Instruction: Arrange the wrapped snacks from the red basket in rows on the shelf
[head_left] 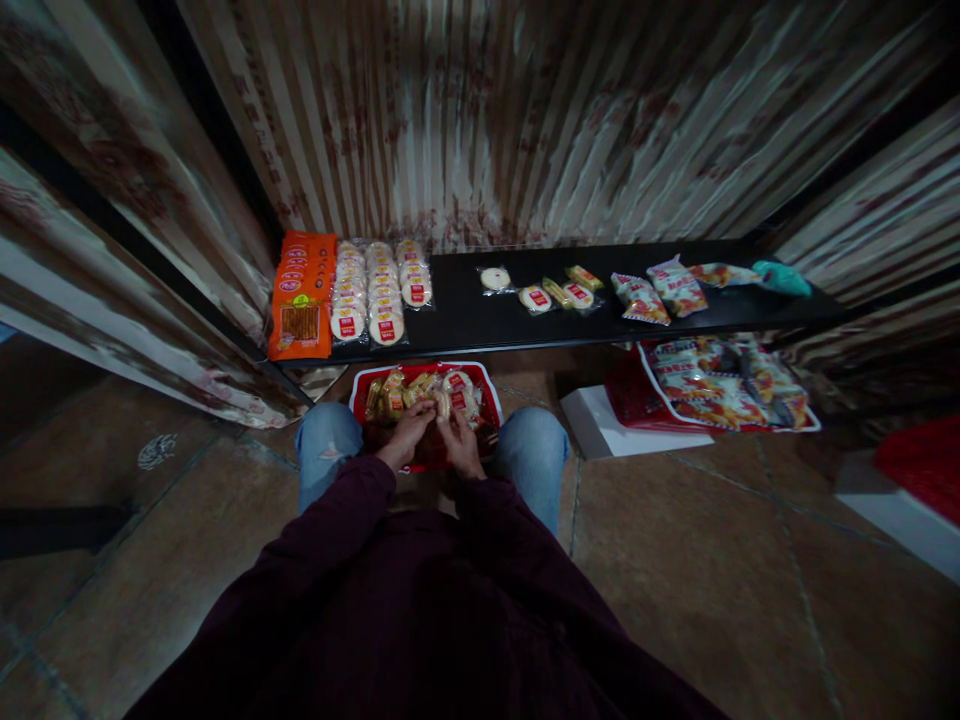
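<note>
Between my knees sits a red basket (491,392) with a white rim, filled with wrapped snacks. Inside it, yellow-wrapped snacks (391,392) lie on the left and round rice crackers (459,390) in clear wrappers on the right. Over the basket, my left hand (411,432) and my right hand (459,442) come close together. Both have their fingers closed on a wrapped rice cracker (442,404), seen nearly edge-on. The fingers partly cover it.
A black shelf (450,318) spans the front. It carries orange packets (301,300), rows of rice crackers (386,300), a few loose snacks and white-orange bags (675,288). Right, a second red basket (630,385) of bags leans on a white box (600,425).
</note>
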